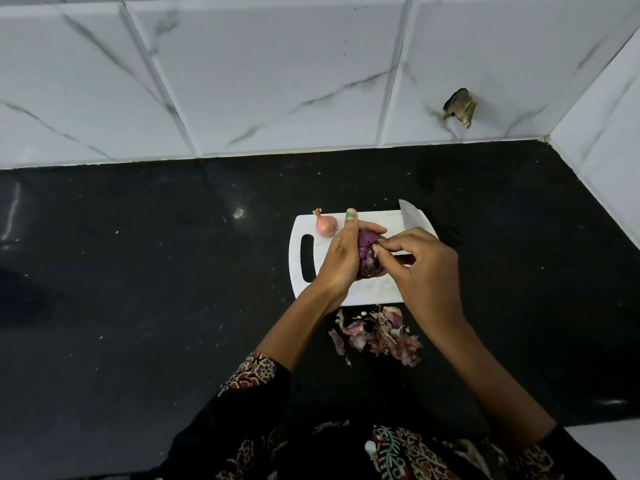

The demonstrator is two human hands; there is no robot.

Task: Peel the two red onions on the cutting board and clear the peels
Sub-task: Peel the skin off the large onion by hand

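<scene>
Head view: left hand (341, 256) curls round a part-peeled purple onion (367, 252) over the white cutting board (367, 292), centre frame. Right hand (420, 261) pinches at its skin w/ thumb & forefinger. Unpeeled 2nd onion (326, 225) sits at board's 11 o'clock; knife blade (408, 216) at 1 o'clock. Peels (377, 334) piled on black counter (138, 271) just off board's 6 o'clock edge.

Head view, steeply down, close

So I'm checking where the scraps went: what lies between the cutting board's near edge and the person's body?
In the head view, a heap of onion peels lies on the black counter, just off the cutting board.
</scene>
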